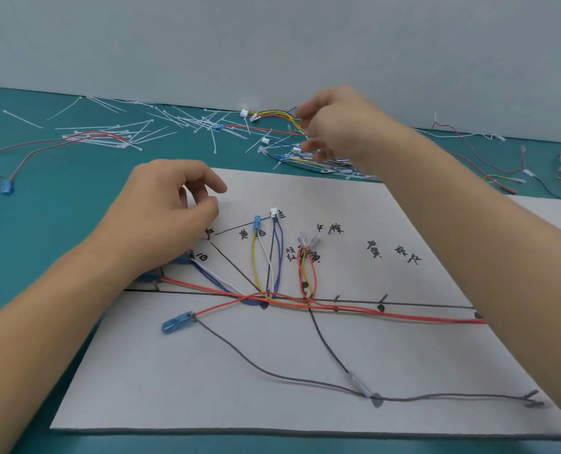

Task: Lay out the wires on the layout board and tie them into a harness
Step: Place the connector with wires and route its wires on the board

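Head view: layout board (403, 371) lies on the teal bench (43, 224). Laid wires (387, 312), red, yellow, white, blue and grey, cross on its drawn lines. Left hand (171, 208) rests on the board's upper-left corner, fingers loosely curled; grip unclear. Right hand (338, 126), blurred, is beyond the board, fingers curled into the loose wire pile (292, 155); can't tell whether it holds anything. White cable ties (161, 122) are scattered by the wall.

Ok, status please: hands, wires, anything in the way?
Left hand rests on layout board, grip unclear. Right hand in spare wire pile, blurred. Wires laid on board, untied. Nothing blocking.
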A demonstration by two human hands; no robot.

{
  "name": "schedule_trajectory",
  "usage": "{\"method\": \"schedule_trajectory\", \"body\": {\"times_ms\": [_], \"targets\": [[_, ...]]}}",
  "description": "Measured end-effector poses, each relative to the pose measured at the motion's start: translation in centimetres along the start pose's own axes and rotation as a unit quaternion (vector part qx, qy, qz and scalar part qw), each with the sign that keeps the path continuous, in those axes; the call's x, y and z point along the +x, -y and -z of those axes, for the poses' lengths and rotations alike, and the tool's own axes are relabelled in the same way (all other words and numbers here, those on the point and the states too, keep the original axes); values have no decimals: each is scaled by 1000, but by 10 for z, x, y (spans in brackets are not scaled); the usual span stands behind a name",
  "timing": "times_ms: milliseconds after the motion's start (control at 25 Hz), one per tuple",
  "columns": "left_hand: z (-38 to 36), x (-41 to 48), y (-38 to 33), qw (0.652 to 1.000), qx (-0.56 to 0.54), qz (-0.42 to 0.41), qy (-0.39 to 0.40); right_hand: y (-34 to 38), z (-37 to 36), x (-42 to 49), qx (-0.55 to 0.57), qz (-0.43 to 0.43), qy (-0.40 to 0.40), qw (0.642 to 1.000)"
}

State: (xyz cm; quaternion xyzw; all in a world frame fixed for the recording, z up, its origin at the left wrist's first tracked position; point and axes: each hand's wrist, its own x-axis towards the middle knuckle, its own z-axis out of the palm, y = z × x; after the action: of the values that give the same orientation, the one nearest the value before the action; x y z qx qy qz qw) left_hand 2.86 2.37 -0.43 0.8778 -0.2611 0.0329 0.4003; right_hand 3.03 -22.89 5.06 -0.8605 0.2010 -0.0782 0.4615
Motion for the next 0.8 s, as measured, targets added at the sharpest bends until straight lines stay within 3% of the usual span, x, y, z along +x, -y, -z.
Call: {"method": "schedule_trajectory", "body": {"times_ms": [80, 200, 400, 480, 560, 680, 800], "targets": [[1, 2, 3, 1000, 1, 2, 4, -8, -11, 41, -23, -17, -15, 999], [0, 5, 6, 1000, 11, 4, 13, -22, -27, 80, -209, 21, -56, 976], [-7, 6, -1, 999, 9, -18, 27, -31, -30, 105, -226, 25, -94, 969], [-7, 5, -1, 999, 7, -24, 27, -25, -25, 105, -170, 47, -112, 978], [-7, 5, 0, 999, 11, -26, 28, -17, -15, 96, -10, 38, -118, 992], [-7, 4, -1, 999, 9, -24, 31, -12, 10, 72, 206, 13, -70, 976], [-8, 3, -3, 999, 3, -25, 29, -12, 32, 37, 243, 64, -82, 965]]}}
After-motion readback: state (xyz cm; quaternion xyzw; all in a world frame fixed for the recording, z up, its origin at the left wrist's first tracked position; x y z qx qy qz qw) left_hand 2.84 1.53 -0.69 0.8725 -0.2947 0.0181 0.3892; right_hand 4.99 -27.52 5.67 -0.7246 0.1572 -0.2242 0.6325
